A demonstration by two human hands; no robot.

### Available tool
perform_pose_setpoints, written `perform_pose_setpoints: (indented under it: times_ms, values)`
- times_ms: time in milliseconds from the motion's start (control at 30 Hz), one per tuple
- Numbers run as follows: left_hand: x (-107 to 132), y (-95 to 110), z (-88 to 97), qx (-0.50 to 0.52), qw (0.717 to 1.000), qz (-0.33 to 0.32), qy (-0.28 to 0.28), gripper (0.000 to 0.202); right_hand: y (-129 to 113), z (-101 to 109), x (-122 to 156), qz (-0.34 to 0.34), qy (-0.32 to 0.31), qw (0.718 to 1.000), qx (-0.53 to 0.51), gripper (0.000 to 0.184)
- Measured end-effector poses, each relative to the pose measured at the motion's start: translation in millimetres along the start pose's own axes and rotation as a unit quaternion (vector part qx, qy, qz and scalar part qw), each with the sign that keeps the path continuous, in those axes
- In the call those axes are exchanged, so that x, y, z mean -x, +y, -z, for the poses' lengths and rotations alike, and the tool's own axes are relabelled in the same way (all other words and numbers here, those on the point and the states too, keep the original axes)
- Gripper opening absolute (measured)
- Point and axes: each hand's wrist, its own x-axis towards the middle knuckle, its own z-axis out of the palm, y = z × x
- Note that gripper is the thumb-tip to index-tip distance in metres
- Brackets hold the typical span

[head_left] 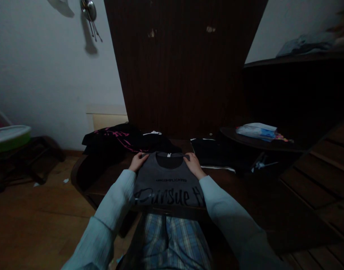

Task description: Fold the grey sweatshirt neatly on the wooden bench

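A dark grey T-shirt [166,170] with black lettering lies spread in front of me, its round neckline and small white label facing away. My left hand [138,161] pinches its left shoulder. At the right shoulder, my right hand [193,165] is closed on the fabric near the collar. The lower part of the shirt drops out of sight at the near edge of the dark wooden surface. Behind it on the left is a heaped black garment [118,137] with pink marks. To the right lies a flat dark folded item [210,152] with white edges.
A tall dark wooden panel [183,75] rises behind the surface. On the right, a curved shelf [231,137] holds a blue and white plastic packet [258,131]. A green-rimmed container [11,138] rests on a low stand at far left.
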Motion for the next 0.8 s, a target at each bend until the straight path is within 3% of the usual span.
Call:
perform_pose_setpoints:
  times_ms: [267, 600, 800]
  values:
    - [4.8, 3.6, 4.2, -0.092, 0.994, 0.010, 0.055, 0.030, 1.9, 0.0, 1.3, -0.055, 0.028, 0.998, -0.034, 0.017]
    - [7.4, 9.6, 4.4, -0.134, 0.989, 0.010, 0.069, 0.027, -2.7, 5.1, 2.2, -0.069, 0.036, 0.996, -0.037, 0.011]
    - [8.7, 11.5, 4.2, -0.131, 0.990, 0.003, 0.051, 0.027, -4.9, 5.2, 3.7, -0.075, 0.043, 0.995, -0.041, 0.013]
